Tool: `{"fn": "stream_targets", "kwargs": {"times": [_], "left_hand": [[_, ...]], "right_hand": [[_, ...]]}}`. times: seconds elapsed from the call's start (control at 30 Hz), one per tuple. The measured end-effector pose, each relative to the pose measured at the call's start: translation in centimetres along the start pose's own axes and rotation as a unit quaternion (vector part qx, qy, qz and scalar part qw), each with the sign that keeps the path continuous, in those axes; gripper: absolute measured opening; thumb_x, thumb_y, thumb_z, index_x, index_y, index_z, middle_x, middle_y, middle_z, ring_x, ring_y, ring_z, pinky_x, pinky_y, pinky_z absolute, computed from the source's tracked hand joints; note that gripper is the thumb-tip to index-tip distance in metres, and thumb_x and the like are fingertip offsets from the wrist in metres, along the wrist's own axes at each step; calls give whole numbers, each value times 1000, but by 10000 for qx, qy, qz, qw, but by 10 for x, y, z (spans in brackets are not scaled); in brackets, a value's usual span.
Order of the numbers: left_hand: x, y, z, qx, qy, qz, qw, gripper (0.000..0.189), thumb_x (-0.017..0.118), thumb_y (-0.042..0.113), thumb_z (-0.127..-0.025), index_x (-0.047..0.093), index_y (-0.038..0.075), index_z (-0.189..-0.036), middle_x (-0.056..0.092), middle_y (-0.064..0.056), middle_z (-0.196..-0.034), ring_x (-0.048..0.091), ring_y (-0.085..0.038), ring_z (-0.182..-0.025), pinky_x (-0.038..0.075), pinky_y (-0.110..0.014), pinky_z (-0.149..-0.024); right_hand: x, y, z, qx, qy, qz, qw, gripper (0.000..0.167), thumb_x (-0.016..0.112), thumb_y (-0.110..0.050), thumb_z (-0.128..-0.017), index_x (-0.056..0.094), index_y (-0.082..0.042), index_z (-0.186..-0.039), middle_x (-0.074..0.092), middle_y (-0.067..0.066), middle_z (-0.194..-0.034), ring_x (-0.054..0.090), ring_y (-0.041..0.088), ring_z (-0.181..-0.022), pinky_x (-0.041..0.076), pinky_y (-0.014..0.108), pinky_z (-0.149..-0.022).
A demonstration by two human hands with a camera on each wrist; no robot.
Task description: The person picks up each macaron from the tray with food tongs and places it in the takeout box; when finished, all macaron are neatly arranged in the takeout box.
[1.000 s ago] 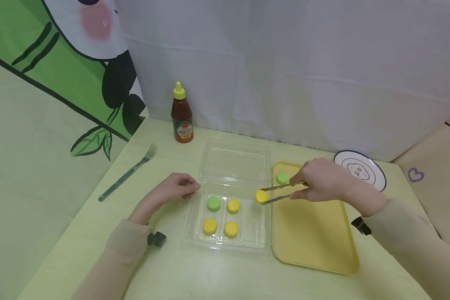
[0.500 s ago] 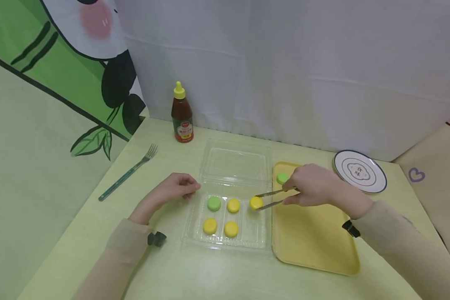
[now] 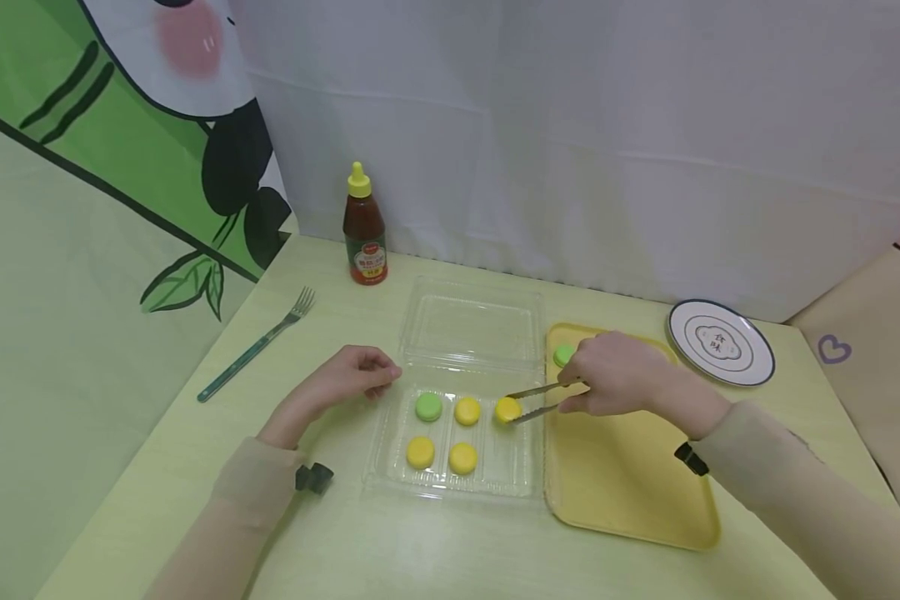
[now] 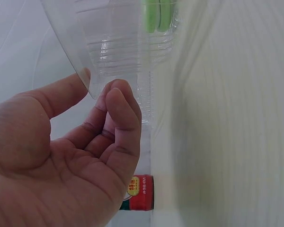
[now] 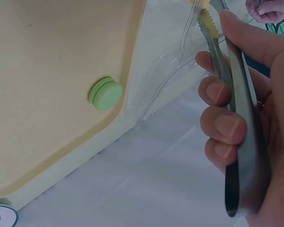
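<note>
My right hand (image 3: pixel 621 372) grips metal tongs (image 5: pixel 248 142). Their serrated tips hold a yellow macaron (image 3: pixel 507 410) at the upper right section of a clear plastic box (image 3: pixel 427 492); whether it touches the bottom I cannot tell. In the box also lie a green macaron (image 3: pixel 428 407) and several yellow macarons (image 3: pixel 462 458). My left hand (image 3: pixel 352 373) stays at the box's left edge, fingers curled, with the edge between thumb and fingers in the left wrist view. Another green macaron (image 5: pixel 107 94) rests on the yellow tray (image 3: pixel 630 500), partly hidden by my right hand in the head view.
Behind the box lies its open clear lid (image 3: pixel 472 325). A sauce bottle (image 3: pixel 364 233) stands at the back left, near a green-handled fork (image 3: pixel 255 346). At the back right is a white plate (image 3: pixel 720 343) with a dark rim. A curtain (image 3: pixel 555 167) hangs behind the table.
My right hand has moved left and toward me, bringing the yellow macaron in the tongs over to the box's upper right section. The left hand has kept its place.
</note>
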State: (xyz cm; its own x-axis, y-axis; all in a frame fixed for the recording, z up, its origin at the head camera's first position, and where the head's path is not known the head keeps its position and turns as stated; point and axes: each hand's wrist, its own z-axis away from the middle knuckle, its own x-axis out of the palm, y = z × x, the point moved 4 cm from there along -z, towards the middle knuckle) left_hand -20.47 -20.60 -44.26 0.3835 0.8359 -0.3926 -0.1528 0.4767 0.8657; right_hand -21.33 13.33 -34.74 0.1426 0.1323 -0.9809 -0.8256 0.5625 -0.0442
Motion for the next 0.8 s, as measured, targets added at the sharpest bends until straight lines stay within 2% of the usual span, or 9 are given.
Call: {"fn": "stream_targets", "kwargs": {"times": [0.47,0.8], "left_hand": [[0,-1,0,-32,67,-36,10000,24,64,23,-99,67,1,-109,63,-7,-85,57,-21,-77,49,-33,-73],[1,-1,-1,-12,52,-4,10000,24,64,23,-99,67,1,-108,63,-7,-85,57,-21,-77,49,-32,-73]], "right_hand": [[4,-5,-3,-52,32,104,9999,27,81,-39,-81,62,-24,-67,41,-15,-56,35,4,-51,35,26,-50],[6,-9,-5,19,92,273,9996,25,81,-39,-80,65,-25,-68,46,-15,-60,40,6,-52,39,28,-50]]}}
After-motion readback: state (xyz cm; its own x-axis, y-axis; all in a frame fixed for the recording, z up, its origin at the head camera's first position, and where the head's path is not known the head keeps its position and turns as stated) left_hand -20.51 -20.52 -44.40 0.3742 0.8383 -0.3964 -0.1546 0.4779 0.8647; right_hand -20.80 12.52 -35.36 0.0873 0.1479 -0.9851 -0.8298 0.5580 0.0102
